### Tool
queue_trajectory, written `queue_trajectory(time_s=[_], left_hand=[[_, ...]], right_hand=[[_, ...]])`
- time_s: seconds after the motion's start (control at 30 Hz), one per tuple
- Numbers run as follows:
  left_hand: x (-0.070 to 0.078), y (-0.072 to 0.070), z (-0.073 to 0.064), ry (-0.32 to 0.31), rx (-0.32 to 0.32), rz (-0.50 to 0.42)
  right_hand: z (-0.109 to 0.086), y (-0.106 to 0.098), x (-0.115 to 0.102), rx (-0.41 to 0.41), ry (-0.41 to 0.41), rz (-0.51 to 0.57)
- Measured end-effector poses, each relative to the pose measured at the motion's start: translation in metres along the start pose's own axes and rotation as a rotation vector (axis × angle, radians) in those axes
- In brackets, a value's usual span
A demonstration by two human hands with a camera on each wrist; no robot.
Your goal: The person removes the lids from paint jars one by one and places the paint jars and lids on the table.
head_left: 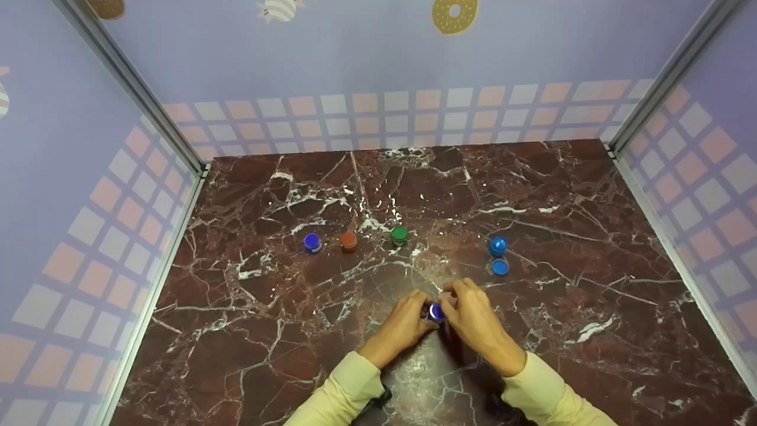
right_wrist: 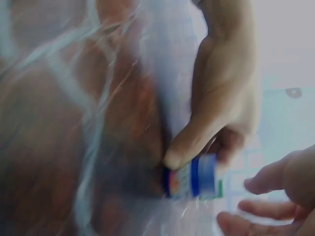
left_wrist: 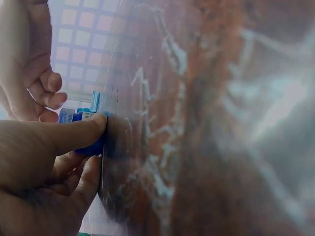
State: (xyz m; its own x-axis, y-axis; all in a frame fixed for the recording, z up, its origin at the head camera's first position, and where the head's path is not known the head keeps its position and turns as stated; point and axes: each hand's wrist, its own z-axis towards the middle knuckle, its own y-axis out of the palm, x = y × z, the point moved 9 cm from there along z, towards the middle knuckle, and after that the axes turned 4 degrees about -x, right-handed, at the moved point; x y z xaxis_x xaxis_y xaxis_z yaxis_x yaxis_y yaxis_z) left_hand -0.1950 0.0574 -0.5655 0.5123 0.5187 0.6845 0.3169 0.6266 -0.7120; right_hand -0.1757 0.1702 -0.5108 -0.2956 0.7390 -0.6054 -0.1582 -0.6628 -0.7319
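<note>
On the marbled worktop [head_left: 248, 337], a blue jar [head_left: 436, 312] is clamped low by the left fingers [left_wrist: 88, 179] – seemingly for steadiness – its top [right_wrist: 207, 173] ungripped beside the parted right fingers [right_wrist: 268, 208].

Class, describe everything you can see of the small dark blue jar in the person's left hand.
The small dark blue jar is short and round and looks like plastic. A pale label with a warm-coloured patch, too blurred to read, covers part of its side; the blue top looks like a lid in place. It appears upright, its base on or close to the marbled table. The left hand pinches its side; the right hand is close by.
</note>
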Motion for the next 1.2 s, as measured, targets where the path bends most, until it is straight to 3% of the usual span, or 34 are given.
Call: queue_trajectory(time_s=[0.13, 0.37, 0.6, 0.73, 0.87, 1.03, 1.2], left_hand=[[0.000, 0.001, -0.001, 0.013, 0.007, 0.021], [0.001, 0.001, -0.003, 0.052, 0.008, 0.054], [0.003, 0.000, -0.002, 0.077, 0.027, 0.087], [0.002, 0.000, -0.002, 0.062, 0.016, 0.065], [0.001, 0.000, -0.001, 0.030, 0.000, 0.048], [0.001, 0.000, -0.001, 0.015, -0.004, 0.056], [0.001, 0.000, -0.002, 0.022, 0.003, 0.062]], right_hand=[[-0.002, 0.006, -0.010, 0.000, 0.026, -0.123], [-0.011, 0.024, -0.031, -0.017, -0.022, -0.378], [-0.013, 0.029, -0.036, 0.036, -0.067, -0.504], [-0.013, 0.031, -0.034, 0.012, -0.081, -0.476], [-0.012, 0.031, -0.031, -0.057, -0.127, -0.368], [-0.012, 0.028, -0.027, -0.136, -0.250, -0.210], [-0.010, 0.027, -0.024, -0.239, -0.388, -0.134]])
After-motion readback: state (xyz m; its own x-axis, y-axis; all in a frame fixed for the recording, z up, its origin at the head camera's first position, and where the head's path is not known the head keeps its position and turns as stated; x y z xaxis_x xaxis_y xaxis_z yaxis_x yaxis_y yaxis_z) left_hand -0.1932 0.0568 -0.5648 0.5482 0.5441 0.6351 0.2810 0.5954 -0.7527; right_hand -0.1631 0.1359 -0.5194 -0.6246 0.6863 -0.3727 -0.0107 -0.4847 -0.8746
